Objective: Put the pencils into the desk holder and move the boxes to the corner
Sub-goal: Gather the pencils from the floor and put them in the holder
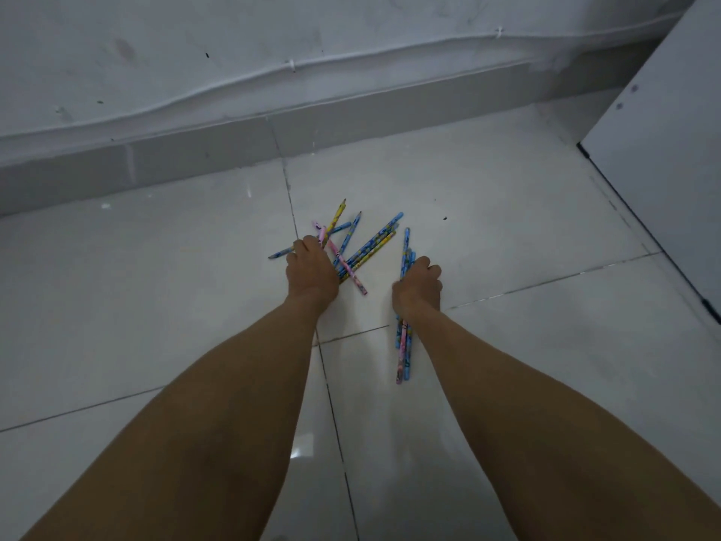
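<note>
A pale tiled floor [507, 228] meets a grey skirting and white wall [234, 52]; a loose heap of pencils [359, 247] lies mid-floor, near the wall; the left hand [311, 269] curls over its near edge; the right hand [418, 285] is clenched around a bundle of pencils [404, 345], ends poking out both sides.

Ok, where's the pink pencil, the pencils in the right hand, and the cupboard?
pink pencil [348, 268], head view, mid shaft.
bundle of pencils [405, 251], head view, upper ends.
right hand [418, 285], head view, back.
white cupboard [663, 150], head view, side panel.
</note>
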